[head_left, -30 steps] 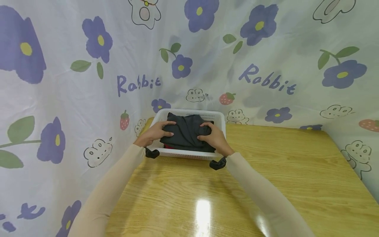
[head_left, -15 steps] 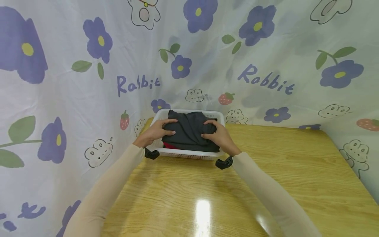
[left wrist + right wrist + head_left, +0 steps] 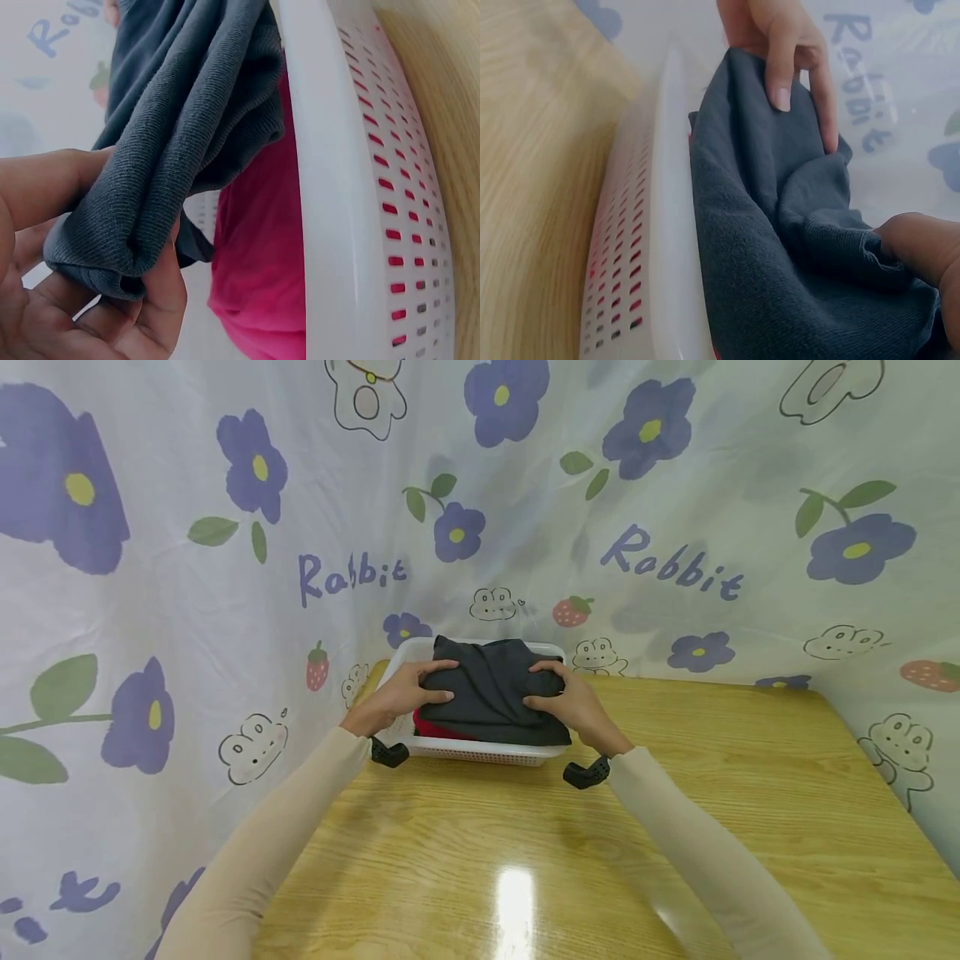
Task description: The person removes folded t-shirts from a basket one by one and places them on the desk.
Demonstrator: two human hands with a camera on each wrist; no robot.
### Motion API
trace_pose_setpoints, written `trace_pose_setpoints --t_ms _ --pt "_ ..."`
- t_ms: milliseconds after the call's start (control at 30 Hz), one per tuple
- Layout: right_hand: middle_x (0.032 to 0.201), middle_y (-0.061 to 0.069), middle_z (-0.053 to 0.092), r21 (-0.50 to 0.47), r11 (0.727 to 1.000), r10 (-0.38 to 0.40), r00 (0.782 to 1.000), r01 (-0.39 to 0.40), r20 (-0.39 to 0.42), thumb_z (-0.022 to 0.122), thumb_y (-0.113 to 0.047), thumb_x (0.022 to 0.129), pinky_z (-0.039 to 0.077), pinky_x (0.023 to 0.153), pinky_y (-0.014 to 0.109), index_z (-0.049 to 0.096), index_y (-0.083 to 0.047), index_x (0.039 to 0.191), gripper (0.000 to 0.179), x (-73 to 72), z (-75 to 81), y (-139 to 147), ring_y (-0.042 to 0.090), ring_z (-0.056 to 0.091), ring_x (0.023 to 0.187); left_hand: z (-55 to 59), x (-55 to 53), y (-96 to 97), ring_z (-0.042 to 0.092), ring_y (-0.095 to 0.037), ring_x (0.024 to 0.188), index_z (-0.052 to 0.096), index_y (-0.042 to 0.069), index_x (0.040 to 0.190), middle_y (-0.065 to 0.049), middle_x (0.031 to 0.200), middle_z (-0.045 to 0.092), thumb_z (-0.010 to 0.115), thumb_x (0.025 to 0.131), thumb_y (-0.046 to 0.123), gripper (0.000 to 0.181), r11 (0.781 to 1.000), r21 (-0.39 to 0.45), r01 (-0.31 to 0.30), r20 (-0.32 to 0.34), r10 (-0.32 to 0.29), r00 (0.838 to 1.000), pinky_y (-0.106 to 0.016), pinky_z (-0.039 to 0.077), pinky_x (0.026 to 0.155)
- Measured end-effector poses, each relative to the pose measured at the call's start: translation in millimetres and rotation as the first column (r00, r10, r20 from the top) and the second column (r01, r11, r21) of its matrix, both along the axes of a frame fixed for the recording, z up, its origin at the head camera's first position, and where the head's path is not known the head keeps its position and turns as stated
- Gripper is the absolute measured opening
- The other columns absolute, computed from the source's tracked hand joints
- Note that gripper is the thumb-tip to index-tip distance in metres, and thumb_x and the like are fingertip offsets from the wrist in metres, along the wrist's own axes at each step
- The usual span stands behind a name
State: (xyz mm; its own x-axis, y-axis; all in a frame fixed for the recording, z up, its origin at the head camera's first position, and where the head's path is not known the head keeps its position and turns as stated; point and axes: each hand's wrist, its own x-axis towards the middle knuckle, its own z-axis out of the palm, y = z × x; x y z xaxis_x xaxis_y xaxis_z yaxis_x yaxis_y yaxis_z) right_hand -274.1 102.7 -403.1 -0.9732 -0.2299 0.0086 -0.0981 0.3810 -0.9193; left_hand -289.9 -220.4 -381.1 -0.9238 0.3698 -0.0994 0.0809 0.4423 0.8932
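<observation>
Biggest thing here is the white fabric backdrop [image 3: 525, 518], printed with purple flowers, strawberries, line-drawn bunnies and the word "Rabbit". It hangs behind the bench and down its left side. The bench [image 3: 450, 852] is shiny, yellowish wood grain, with a bright light reflection near the front.

Next up, two long cream sleeves [image 3: 708, 843] reaching in from the near side. At the bench's far left sits a rectangular white plastic basket [image 3: 465, 748] with slotted walls and a smooth, thick rim.

The dark grey, ribbed-edge fabric garment [image 3: 491, 689] is bunched up in the basket's opening, covering most of it, its right end at the basket's right side. Below it there's some pinkish-red cloth [image 3: 259, 247], peeking out at the front left. Can't tell whether the two touch all the way across.

Both hands are on the garment: the left hand [image 3: 405, 689] has thumb and fingers wrapped round its rolled left end, and the right hand [image 3: 572, 700] grips the right end, thumb on a fold.

Smallest bits: black plastic pieces [image 3: 390, 752], one at each wrist.
</observation>
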Motion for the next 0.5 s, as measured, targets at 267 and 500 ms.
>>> trace_pose_setpoints --t_ms 267,500 --pt "0.164 0.008 0.030 0.002 1.000 0.005 1.000 -0.005 0.006 0.082 -0.030 0.091 0.042 0.109 0.057 0.058 -0.031 0.139 0.053 5.7 6.2 16 0.037 0.038 0.144 2.8 3.3 13.7 0.067 -0.024 0.110 0.051 0.024 0.153 -0.012 0.148 0.052 0.075 0.097 0.018 0.061 1.000 -0.024 0.009 -0.033 -0.010 0.999 -0.034 0.056 0.088" --pt "0.165 0.005 0.029 -0.012 1.000 -0.003 1.000 0.003 -0.010 0.081 -0.027 0.091 0.044 0.106 0.056 0.059 -0.028 0.138 0.052 10.4 11.8 29 0.036 0.039 0.143 7.4 6.4 25.4 0.068 -0.023 0.109 0.051 0.026 0.153 -0.013 0.134 0.063 0.075 0.097 0.019 0.061 1.000 -0.020 0.013 -0.036 -0.014 0.999 -0.035 0.056 0.089"
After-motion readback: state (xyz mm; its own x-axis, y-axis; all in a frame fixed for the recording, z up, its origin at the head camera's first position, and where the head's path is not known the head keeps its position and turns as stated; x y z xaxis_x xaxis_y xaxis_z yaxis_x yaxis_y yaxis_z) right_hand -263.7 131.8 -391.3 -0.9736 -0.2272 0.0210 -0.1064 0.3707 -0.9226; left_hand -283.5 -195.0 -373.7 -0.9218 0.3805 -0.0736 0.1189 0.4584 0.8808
